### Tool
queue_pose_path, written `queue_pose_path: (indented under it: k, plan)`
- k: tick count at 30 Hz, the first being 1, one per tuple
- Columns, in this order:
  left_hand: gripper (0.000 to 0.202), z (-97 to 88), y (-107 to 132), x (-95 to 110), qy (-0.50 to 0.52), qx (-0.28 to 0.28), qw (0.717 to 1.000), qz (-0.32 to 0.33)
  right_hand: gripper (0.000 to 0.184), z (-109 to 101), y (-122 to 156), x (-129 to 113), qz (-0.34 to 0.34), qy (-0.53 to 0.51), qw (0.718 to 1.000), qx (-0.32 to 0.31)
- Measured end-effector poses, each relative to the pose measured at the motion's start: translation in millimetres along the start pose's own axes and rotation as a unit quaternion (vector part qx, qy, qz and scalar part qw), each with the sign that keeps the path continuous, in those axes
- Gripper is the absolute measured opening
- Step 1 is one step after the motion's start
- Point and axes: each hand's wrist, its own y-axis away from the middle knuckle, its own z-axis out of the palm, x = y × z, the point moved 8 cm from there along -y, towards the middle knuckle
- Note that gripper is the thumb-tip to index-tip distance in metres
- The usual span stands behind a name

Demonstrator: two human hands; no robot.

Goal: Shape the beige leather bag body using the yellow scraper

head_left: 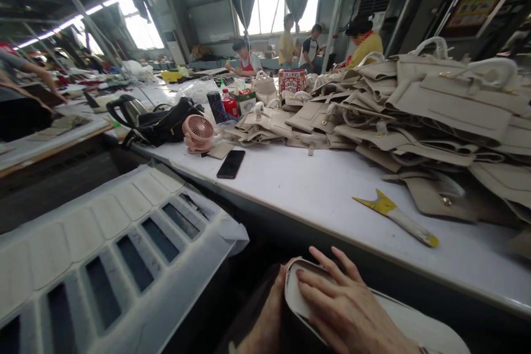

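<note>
At the bottom, in front of the table edge, there is a pale bag piece (409, 315) with a rounded end and a thin raised rim; its lower part is out of view. My left hand (267, 312) is closed round the rim at the rounded end, its fingers partly hidden behind the piece. Across the pale surface lies my right hand (346, 307), fingers stretched and spread, with the fingertips near the rounded end. A flat scraper-like tool (400, 218) with a yellow notched end lies on the table beyond my right hand.
The white table (290, 182) bears a tall pile of beige handbags (452, 99), a black phone (231, 164), a pink fan (199, 133), a black bag (166, 121) and a kettle (128, 109). At left stands a slotted rack (166, 298) with pale panels. Several people work farther back.
</note>
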Motion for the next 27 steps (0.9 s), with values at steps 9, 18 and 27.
queue_pose_path:
  k: [9,18,27]
  plan:
    - [0.058,8.5,4,6,-0.003,-0.02,1.0,-0.008,0.033,7,-5,-2,0.031,-0.098,0.993,-0.053]
    - [0.059,5.0,10,3,0.015,-0.047,0.996,-0.071,0.032,9,-1,-4,0.025,-0.019,0.999,0.024]
    - [0.052,7.6,4,24,-0.087,-0.011,0.99,-0.114,0.043,7,10,-2,0.036,0.045,0.991,0.12]
